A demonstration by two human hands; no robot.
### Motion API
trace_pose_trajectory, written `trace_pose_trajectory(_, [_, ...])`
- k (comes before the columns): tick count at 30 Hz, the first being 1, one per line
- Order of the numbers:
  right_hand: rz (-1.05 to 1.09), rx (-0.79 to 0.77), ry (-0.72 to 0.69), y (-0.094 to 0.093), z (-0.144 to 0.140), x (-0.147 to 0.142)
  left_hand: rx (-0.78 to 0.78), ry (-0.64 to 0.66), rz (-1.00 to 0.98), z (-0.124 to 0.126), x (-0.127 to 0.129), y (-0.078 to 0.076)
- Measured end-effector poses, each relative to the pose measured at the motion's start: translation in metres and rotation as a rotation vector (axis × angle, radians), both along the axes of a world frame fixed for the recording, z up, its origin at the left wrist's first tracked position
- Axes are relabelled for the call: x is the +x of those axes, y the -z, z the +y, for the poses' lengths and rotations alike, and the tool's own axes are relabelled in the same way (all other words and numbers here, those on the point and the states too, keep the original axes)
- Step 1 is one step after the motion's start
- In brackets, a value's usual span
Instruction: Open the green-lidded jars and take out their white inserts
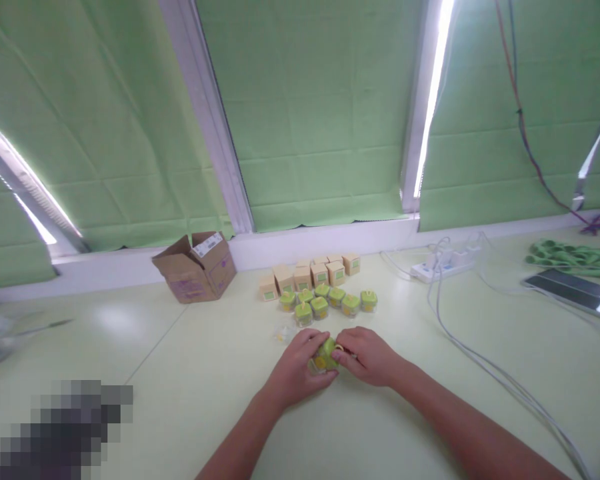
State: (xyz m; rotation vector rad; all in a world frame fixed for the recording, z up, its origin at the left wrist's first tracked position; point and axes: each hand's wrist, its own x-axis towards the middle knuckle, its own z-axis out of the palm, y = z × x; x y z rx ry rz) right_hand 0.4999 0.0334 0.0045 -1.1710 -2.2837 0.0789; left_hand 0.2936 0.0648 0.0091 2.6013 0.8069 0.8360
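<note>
Both my hands meet at the middle of the pale table around one small jar with a green lid. My left hand cups the jar from the left and below. My right hand pinches it from the right, at the lid. Just beyond the hands stand several more green-lidded jars in a loose cluster. Behind those, a row of small tan cartons lines up toward the window sill. A small clear bit with a yellow spot lies left of the jars.
An open brown cardboard box sits at the back left. A white power strip with grey cables runs across the right side. A phone and green straps lie far right. Green blinds cover the windows.
</note>
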Motion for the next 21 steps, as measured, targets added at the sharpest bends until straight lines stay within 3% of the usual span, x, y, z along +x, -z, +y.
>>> trace_pose_trajectory(12, [0.139, 0.0, 0.012, -0.001, 0.002, 0.007, 0.024, -0.025, 0.02, 0.007, -0.011, 0.0])
trace_pose_trajectory(21, [0.181, 0.011, 0.082, -0.003, 0.003, 0.011, -0.042, -0.226, -0.044, 0.023, -0.024, 0.007])
